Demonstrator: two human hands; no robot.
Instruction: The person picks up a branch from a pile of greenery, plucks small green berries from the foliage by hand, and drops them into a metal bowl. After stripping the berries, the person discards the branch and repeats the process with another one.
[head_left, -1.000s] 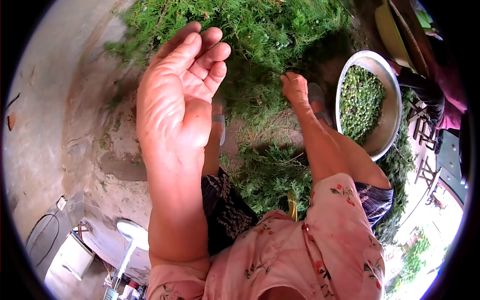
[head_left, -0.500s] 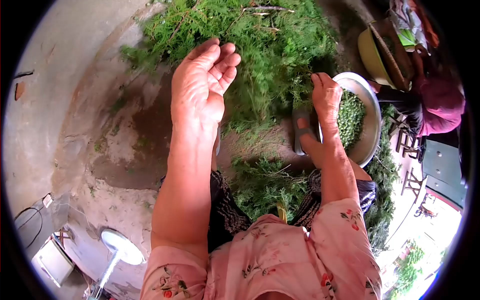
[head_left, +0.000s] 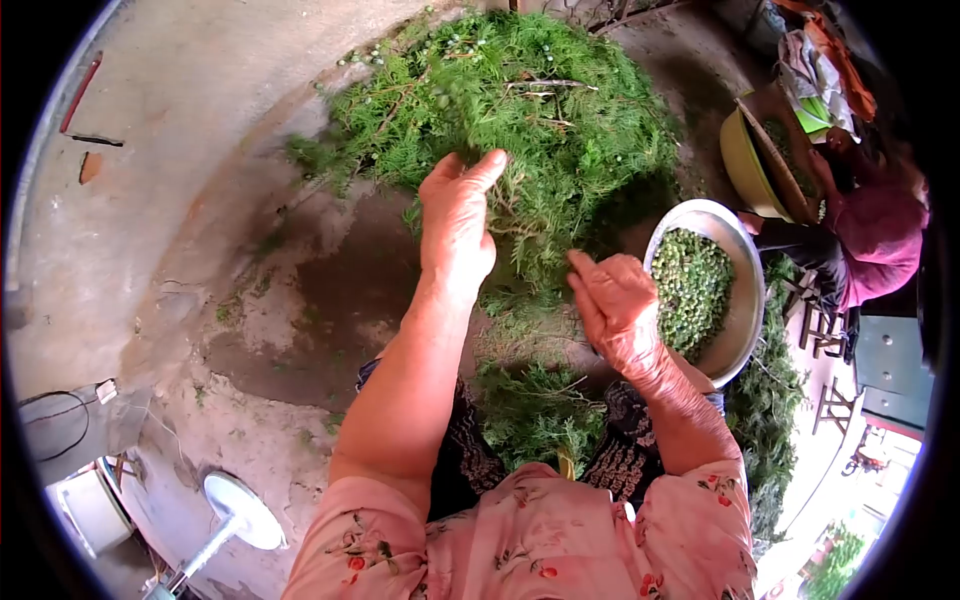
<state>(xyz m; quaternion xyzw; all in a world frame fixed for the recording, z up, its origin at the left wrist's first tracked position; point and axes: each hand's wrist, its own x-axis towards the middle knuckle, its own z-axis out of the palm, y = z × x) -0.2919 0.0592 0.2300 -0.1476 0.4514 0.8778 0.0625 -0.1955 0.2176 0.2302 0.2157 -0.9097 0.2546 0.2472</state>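
My left hand [head_left: 458, 225] is closed at the near edge of a heap of cut evergreen branches [head_left: 600, 130], thumb upward, gripping a feathery evergreen branch [head_left: 520, 205]. Part of that branch is blurred, and some of the fingers are hidden. Lower and to the right is my right hand [head_left: 620, 305], its fingers curled and the index finger reaching toward the branch's lower tips. Whether anything sits in its fingers is not visible. Right beside it, a metal basin [head_left: 745, 300] holds many small green cones or berries [head_left: 692, 285].
More evergreen cuttings [head_left: 540, 405] lie between my legs and right of the basin. At the right, a person in a purple top [head_left: 875, 235] sits by a yellow tub [head_left: 745, 165] with a woven tray [head_left: 780, 165]. A white pedestal fan [head_left: 245, 510] stands at lower left.
My left hand has come nearer and right, turning from loosely curled fingers to a grip. My right hand has moved lower and left, away from the sprigs it touched. The view has shifted slightly.
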